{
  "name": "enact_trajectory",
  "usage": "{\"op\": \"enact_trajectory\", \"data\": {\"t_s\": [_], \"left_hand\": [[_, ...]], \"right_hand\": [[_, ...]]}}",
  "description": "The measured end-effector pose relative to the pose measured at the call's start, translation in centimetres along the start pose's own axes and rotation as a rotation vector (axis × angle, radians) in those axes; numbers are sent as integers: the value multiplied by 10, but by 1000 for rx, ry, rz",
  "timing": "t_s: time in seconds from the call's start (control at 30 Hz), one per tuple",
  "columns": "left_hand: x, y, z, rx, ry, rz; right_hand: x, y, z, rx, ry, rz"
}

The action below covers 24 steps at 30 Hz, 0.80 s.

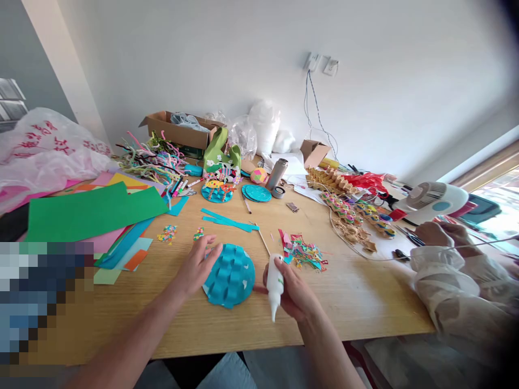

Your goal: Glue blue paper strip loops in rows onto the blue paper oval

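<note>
A round blue paper piece (230, 274) with woven strips lies on the wooden table (357, 302) in front of me. My left hand (198, 263) rests at its left edge, fingers stretched out and touching the rim. My right hand (292, 292) is wrapped round a white glue bottle (274, 283), whose nozzle points down toward the table's front, just right of the blue piece.
Coloured paper sheets (93, 213) lie at the left, paper scraps (304, 251) and blue strips (227, 220) behind the piece. Pipe cleaners (150, 159), a cardboard box (182, 132), a metal flask (277, 174) stand farther back. Another person's hands (440, 235) work at the right.
</note>
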<state>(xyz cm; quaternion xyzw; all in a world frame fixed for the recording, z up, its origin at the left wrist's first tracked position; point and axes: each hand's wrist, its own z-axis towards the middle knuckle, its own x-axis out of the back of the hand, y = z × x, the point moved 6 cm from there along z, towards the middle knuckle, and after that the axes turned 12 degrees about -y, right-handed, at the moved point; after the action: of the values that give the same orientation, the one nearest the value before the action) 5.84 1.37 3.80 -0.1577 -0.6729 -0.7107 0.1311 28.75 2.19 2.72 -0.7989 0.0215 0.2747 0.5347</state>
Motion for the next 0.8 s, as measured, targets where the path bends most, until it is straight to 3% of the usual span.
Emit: {"op": "enact_trajectory", "data": {"t_s": [0.1,0.17,0.23,0.3,0.33,0.4,0.5,0.63,0.8], "left_hand": [[-2,2,35,-27,-16,14],[-2,8,40,-69,-10,43],[-2,17,30,-123,2,88],[-2,29,7,-207,39,165],[-4,40,-9,-320,94,329],[-20,53,-42,-483,143,608],[-60,52,-74,-583,28,818],[-89,36,-80,-547,7,926],[-89,27,-74,-540,-18,1043]], "right_hand": [[-20,20,-17,-66,-109,35],[-31,27,-22,-67,-164,42],[-35,25,-20,-27,-170,44],[-28,15,-15,72,-88,55],[-21,9,-13,139,-18,67],[-6,-3,-7,256,119,102],[10,-8,0,336,232,151],[16,1,1,347,345,218],[12,12,-7,286,332,196]]}}
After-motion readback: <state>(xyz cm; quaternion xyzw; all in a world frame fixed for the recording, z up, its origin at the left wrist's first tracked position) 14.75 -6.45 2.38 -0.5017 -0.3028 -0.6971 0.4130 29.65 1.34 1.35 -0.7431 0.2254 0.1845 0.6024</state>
